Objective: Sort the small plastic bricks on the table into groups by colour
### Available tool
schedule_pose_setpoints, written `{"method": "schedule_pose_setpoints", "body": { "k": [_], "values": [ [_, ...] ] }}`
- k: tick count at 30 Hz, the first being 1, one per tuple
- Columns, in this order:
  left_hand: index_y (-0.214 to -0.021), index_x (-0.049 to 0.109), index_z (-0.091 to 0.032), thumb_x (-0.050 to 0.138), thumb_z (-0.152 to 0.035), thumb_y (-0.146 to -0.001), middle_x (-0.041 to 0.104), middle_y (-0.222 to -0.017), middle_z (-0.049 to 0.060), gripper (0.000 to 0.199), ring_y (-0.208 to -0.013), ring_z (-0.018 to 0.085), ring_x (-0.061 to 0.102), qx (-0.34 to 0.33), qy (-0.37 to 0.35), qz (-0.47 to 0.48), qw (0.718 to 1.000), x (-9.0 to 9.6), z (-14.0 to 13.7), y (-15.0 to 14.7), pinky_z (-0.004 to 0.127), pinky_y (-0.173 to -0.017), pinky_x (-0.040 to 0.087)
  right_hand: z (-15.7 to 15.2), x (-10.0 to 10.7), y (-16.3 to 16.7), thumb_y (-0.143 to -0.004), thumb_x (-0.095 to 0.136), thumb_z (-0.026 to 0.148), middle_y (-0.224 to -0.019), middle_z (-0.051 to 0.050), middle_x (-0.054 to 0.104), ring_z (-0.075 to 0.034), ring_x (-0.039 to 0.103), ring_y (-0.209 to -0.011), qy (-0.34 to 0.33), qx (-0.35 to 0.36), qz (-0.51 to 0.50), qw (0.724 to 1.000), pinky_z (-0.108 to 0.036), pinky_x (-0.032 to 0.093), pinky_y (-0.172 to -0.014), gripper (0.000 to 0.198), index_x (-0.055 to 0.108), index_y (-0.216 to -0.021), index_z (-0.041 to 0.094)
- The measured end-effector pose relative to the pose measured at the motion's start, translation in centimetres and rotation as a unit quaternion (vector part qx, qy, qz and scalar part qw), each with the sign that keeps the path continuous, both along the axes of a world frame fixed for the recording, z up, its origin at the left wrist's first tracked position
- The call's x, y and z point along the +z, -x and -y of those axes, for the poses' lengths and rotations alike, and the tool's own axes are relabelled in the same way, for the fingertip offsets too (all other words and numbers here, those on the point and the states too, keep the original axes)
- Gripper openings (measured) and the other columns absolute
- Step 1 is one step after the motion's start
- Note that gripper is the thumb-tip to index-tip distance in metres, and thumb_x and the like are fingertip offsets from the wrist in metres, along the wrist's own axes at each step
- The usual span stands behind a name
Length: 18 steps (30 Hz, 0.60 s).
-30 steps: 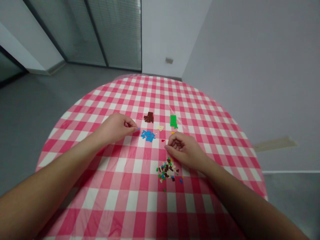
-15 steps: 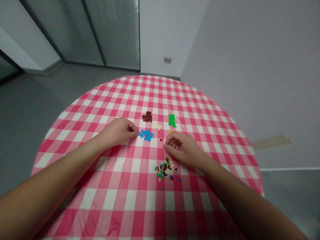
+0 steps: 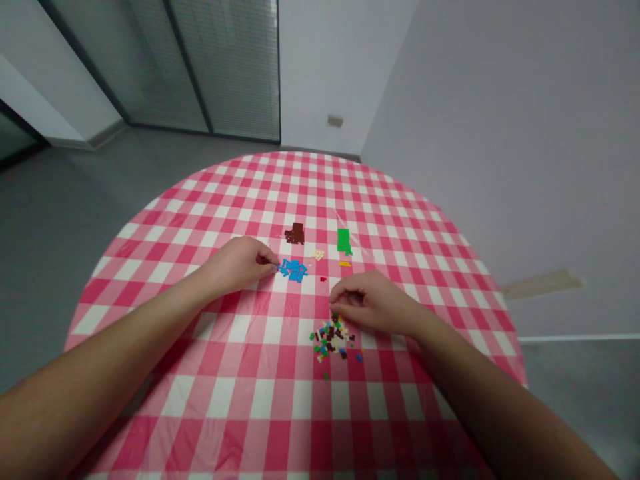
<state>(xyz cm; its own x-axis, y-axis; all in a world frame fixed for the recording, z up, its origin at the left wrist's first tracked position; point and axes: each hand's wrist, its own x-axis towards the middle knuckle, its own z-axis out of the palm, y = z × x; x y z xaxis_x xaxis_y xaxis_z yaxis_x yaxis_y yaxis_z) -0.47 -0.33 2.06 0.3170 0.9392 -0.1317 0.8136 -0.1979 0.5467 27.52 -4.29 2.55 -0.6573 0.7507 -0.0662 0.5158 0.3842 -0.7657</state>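
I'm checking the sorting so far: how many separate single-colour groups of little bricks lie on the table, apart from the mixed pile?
4 clear groups: brown farthest back, green to its right, cream between them, blue at the left hand. Stray red and orange bits lie nearby.

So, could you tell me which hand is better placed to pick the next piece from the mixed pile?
Probably the right hand: its fingertips hover at the mixed pile, while the left hand is at the blue pile.

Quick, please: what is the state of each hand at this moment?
Left hand: fingers pinched together at the edge of the blue pieces; whether it holds one cannot be told.
Right hand: curled, fingertips over the mixed pile; grip cannot be told.
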Motion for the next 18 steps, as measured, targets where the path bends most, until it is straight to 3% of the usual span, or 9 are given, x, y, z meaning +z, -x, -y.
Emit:
{"method": "schedule_pose_setpoints", "body": {
  "k": [4, 6, 9, 12, 18],
  "values": [
    [-0.085, 0.080, -0.024, 0.061, -0.028, -0.084, 0.079, -0.092, 0.003, 0.019, -0.082, 0.020, 0.071, -0.014, -0.026, 0.030, 0.999, 0.4, 0.5, 0.0, 0.030, -0.073, 0.052, 0.0, 0.8, -0.1, -0.085, 0.062, 0.015, -0.078, -0.003, 0.074, -0.014, 0.064, -0.069, -0.031, 0.091, 0.039, 0.995, -0.026, 0.046, -0.065, 0.014, 0.075, -0.084, 0.018],
    [-0.086, 0.079, -0.023, 0.062, -0.027, -0.084, 0.078, -0.091, 0.003, 0.018, -0.081, 0.019, 0.070, -0.064, -0.031, 0.057, 0.996, 0.7, 1.0, -0.3, 0.030, -0.072, 0.052, 0.1, 0.9, 0.2, -0.086, 0.061, 0.013, -0.078, -0.003, 0.073, -0.014, 0.063, -0.071, -0.049, 0.106, 0.048, 0.992, -0.026, 0.045, -0.066, 0.016, 0.076, -0.084, 0.018],
    [-0.087, 0.078, -0.022, 0.063, -0.021, -0.085, 0.077, -0.089, 0.002, 0.015, -0.080, 0.017, 0.071, -0.190, -0.011, 0.100, 0.977, 1.2, 2.3, -1.3, 0.027, -0.074, 0.052, 0.5, 0.7, 0.7, -0.087, 0.062, 0.013, -0.079, -0.003, 0.072, -0.014, 0.062, -0.071, -0.062, 0.118, 0.078, 0.988, -0.026, 0.043, -0.065, 0.015, 0.076, -0.086, 0.018],
    [-0.086, 0.077, -0.020, 0.062, -0.012, -0.087, 0.077, -0.088, 0.003, 0.017, -0.084, 0.016, 0.071, -0.274, 0.002, 0.122, 0.954, 1.5, 3.6, -2.5, 0.027, -0.078, 0.052, 0.8, 0.5, 1.1, -0.087, 0.062, 0.013, -0.080, -0.004, 0.072, -0.015, 0.061, -0.072, -0.066, 0.126, 0.105, 0.984, -0.026, 0.041, -0.065, 0.016, 0.076, -0.086, 0.018],
    [-0.089, 0.076, -0.018, 0.062, -0.008, -0.086, 0.077, -0.090, 0.004, 0.018, -0.085, 0.016, 0.070, -0.314, -0.005, 0.111, 0.943, 1.1, 4.3, -3.3, 0.026, -0.079, 0.053, 0.7, 0.6, 1.0, -0.086, 0.059, 0.013, -0.077, -0.004, 0.071, -0.014, 0.058, -0.067, -0.067, 0.100, 0.146, 0.982, -0.027, 0.038, -0.062, 0.017, 0.076, -0.085, 0.015]
  ]
}}
